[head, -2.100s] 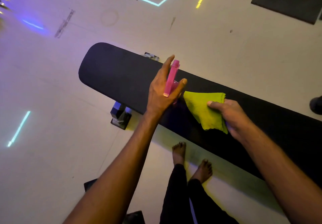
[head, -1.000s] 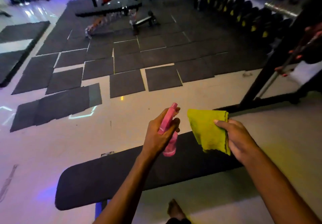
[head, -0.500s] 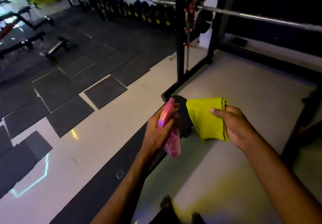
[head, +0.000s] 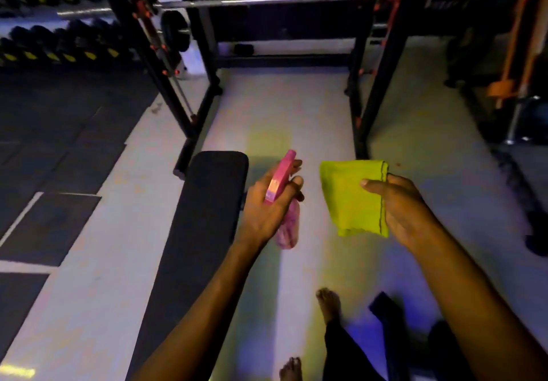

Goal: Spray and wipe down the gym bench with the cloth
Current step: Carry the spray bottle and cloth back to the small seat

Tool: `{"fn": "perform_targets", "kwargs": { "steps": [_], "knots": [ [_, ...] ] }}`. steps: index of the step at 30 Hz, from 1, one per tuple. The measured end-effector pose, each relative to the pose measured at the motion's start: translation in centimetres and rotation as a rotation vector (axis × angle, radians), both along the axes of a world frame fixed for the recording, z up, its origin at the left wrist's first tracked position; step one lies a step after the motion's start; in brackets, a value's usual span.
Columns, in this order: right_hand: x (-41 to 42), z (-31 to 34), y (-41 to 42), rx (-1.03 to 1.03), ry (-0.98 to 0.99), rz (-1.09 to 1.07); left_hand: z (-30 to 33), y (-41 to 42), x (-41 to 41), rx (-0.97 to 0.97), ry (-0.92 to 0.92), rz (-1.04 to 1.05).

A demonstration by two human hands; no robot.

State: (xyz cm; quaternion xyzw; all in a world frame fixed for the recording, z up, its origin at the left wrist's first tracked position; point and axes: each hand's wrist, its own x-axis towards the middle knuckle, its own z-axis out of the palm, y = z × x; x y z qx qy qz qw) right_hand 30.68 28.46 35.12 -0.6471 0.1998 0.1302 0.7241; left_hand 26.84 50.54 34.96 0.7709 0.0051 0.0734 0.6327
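The black gym bench (head: 207, 226) runs lengthwise on the pale floor (head: 98, 306) just left of both hands, its far end near the rack (head: 382, 63). The left hand (head: 267, 208) grips a pink spray bottle (head: 283, 200) (finger by the trigger), and the right hand (head: 406, 211) pinches a folded yellow cloth (head: 350, 197), both held off the pad. To spray well, I'd aim the nozzle left over the padding first, then wipe in long strokes end to end.
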Motion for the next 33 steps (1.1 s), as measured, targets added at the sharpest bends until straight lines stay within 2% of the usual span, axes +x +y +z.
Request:
{"fn": "perform_targets", "kwargs": {
  "steps": [12, 17, 25, 33],
  "knots": [
    [-22.2, -2.6, -13.2, -0.067, 0.116, -0.553, -3.4, -13.1, -10.6, 0.020, 0.113, -0.464],
    [-31.8, -4.0, -19.2, -0.040, 0.138, -0.656, -4.1, -20.2, -17.0, 0.020, 0.124, -0.597],
    [-46.6, -5.9, -28.9, -0.037, 0.155, -0.730, -5.0, -31.5, -29.1, -0.063, 0.187, -0.697],
    [-54.3, -9.7, -37.0, -0.078, 0.215, -0.737, -9.4, -40.7, -35.7, 0.068, 0.219, -0.604]
  ]
}}
